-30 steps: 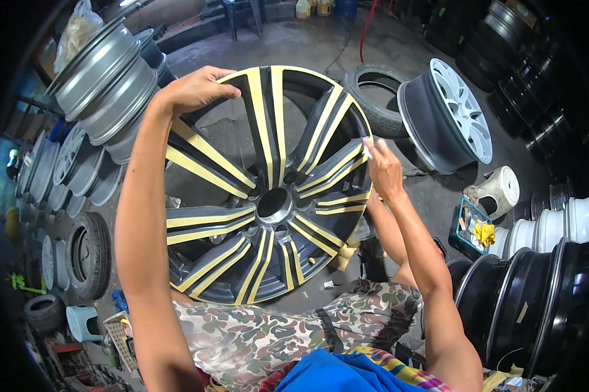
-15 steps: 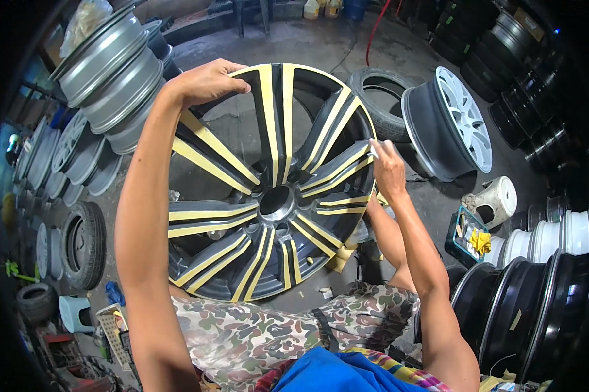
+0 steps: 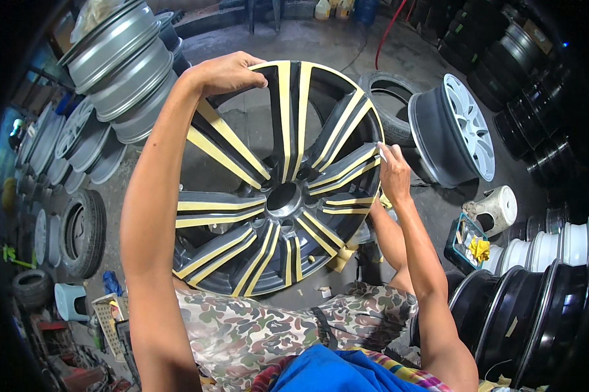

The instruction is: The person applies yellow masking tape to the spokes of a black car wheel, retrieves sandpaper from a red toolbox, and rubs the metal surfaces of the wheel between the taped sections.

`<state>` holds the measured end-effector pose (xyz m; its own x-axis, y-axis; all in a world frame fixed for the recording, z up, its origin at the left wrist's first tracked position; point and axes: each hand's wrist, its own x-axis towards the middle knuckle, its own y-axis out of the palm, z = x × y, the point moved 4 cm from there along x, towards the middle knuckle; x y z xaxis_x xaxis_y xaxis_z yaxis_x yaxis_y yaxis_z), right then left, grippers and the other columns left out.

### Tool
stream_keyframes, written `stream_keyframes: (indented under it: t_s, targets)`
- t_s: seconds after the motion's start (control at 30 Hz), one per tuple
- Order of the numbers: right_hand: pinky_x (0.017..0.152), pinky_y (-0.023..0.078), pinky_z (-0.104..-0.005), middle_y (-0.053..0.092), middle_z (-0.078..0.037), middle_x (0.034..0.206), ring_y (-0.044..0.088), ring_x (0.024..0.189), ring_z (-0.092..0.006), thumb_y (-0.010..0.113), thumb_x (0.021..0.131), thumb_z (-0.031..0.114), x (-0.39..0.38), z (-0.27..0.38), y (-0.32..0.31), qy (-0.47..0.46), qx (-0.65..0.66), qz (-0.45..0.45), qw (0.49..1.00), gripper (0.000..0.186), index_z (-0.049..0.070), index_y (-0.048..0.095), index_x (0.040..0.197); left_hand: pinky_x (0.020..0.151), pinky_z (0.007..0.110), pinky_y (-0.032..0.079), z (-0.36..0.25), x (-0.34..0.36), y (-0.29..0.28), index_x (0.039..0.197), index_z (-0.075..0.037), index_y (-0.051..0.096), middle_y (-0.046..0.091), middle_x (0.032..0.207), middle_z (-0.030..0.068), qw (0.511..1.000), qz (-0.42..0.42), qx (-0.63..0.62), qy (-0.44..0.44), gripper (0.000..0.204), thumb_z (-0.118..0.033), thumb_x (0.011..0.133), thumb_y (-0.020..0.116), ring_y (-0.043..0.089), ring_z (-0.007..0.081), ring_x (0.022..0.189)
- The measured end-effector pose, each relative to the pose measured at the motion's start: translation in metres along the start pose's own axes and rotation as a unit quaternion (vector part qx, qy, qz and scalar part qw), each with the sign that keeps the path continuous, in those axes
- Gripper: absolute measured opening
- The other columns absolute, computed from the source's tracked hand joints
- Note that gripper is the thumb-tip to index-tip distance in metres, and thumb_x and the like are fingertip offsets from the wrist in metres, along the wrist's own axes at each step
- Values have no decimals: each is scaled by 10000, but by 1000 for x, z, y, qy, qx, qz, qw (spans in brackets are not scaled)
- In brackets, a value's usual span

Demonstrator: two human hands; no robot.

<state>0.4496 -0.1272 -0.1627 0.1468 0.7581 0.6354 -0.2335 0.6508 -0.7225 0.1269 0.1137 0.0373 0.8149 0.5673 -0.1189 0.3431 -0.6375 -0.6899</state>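
Observation:
A large black alloy wheel rim (image 3: pixel 285 124) with pale yellow strips along its spokes and edge stands tilted in front of me, above my lap. My left hand (image 3: pixel 232 73) is closed over its upper left edge, thumb on the near side. At the right edge, my right hand (image 3: pixel 394 171) pinches a small grey sheet (image 3: pixel 371 146), which looks like sandpaper, against the end of a spoke. Most of that sheet is covered by the fingers.
Stacked silver rims (image 3: pixel 121 65) rise at the far left, with a tyre (image 3: pixel 83 234) nearer. Beyond the wheel are another tyre (image 3: pixel 392 91) and a silver rim (image 3: pixel 451 130). A white stool (image 3: pixel 500 206), a teal basket (image 3: pixel 458 251) and black rims (image 3: pixel 520 320) stand to the right.
The whole view has shifted a little, and the wheel now appears slightly farther right with both hands. My left hand keeps its grip; the right stays at the rim's right edge.

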Motion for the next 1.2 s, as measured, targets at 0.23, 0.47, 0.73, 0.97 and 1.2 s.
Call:
stream_keyframes:
  t_s: [0.23,0.47,0.73,0.97,1.2]
  targets:
    - [806,570,-494,655,-183,1104,700,951,-440,653,947,-4,2,0,0,13,-6,14,1000,364,55,716,1300,988,274,485,7,2,-3,1412,13,687,740,1166,36,1000,-17,6,0,468,-147,971,684,617,127,1028]
    - [799,562,-508,619,-183,1043,690,917,-447,645,923,-47,0,2,2,3,2,1,1000,395,35,703,1305,1012,279,476,11,5,-5,1402,17,694,742,1164,31,1000,6,9,25,463,-152,971,683,614,124,1055]
    - [777,551,-517,602,-189,1022,682,911,-445,645,932,-40,3,2,0,3,2,-13,1000,378,24,694,1301,1039,284,471,13,7,-5,1426,22,674,743,1219,52,1000,0,-4,20,483,-131,967,682,617,134,1088]
    - [783,561,-505,617,-185,1028,704,914,-432,638,979,-2,0,-5,3,11,-4,-19,1000,341,48,705,1310,1018,278,476,1,2,-3,1401,11,698,747,1191,43,999,-18,41,5,463,-138,963,678,615,124,1077]
    - [781,551,-523,600,-196,1017,682,907,-446,642,950,-38,-6,-4,4,9,1,-19,1000,381,25,694,1322,1050,275,472,1,4,0,1411,34,680,756,1220,79,998,-34,49,22,493,-154,956,686,638,152,1066]
